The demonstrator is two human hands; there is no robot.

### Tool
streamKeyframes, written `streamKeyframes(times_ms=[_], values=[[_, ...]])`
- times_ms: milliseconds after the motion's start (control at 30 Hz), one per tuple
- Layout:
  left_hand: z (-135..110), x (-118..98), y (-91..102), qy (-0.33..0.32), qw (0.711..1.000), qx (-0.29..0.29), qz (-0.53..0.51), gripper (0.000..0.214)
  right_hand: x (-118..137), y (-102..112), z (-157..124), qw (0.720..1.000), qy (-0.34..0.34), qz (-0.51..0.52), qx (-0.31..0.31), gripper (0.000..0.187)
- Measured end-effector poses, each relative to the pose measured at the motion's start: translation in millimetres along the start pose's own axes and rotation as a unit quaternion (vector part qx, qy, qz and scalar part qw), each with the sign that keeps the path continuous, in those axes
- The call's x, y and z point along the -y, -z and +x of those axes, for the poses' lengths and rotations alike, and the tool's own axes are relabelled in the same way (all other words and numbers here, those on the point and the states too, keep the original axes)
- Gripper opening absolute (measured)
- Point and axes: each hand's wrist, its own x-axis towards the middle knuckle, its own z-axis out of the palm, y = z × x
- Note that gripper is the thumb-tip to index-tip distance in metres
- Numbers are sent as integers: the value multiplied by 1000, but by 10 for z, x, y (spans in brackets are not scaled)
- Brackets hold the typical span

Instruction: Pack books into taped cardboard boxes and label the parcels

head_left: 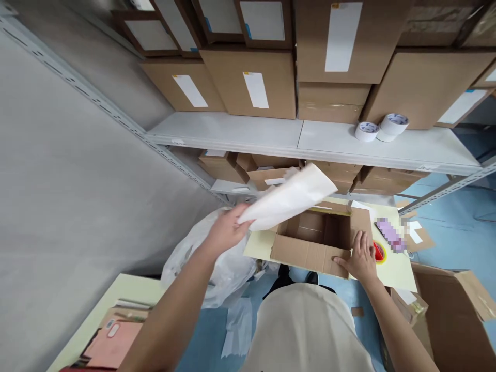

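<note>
My left hand (227,227) grips one end of a flat white packet (289,197), holding it raised and tilted just above the left side of an open cardboard box (306,250). The box stands on a pale yellow tabletop (395,266) and its inside looks empty. My right hand (361,257) rests flat on the box's near right corner, fingers spread over the flap. A red tape dispenser (378,251) lies just right of that hand.
Metal shelving (271,135) ahead carries stacked labelled cartons and two white tape rolls (383,127). A crumpled clear plastic bag (217,268) sits at left, a large open carton (449,315) at right, another pale table with pink items (112,343) at bottom left.
</note>
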Motion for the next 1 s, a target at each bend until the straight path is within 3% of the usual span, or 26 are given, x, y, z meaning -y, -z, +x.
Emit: streamKeyframes(times_ms=[133, 233, 400, 700, 867, 1000], values=[[156, -322, -409, -126, 972, 156, 119, 38, -17, -111, 38, 997, -25, 36, 62, 112], [224, -390, -612, -164, 951, 210, 155, 37, 5, -88, 73, 993, -45, 53, 94, 112], [384, -353, -911, -134, 950, 236, 155, 34, 44, -42, 107, 990, -62, 36, 121, 112], [759, -262, -1470, -136, 935, 305, 122, 22, 21, -51, 147, 991, -51, 50, 115, 111], [776, -123, -1735, -110, 940, 308, 98, 32, 43, -8, 151, 990, -53, 46, 122, 110], [734, -77, -1810, -93, 952, 278, 84, 54, -3, -29, 128, 991, -41, 65, 110, 108]])
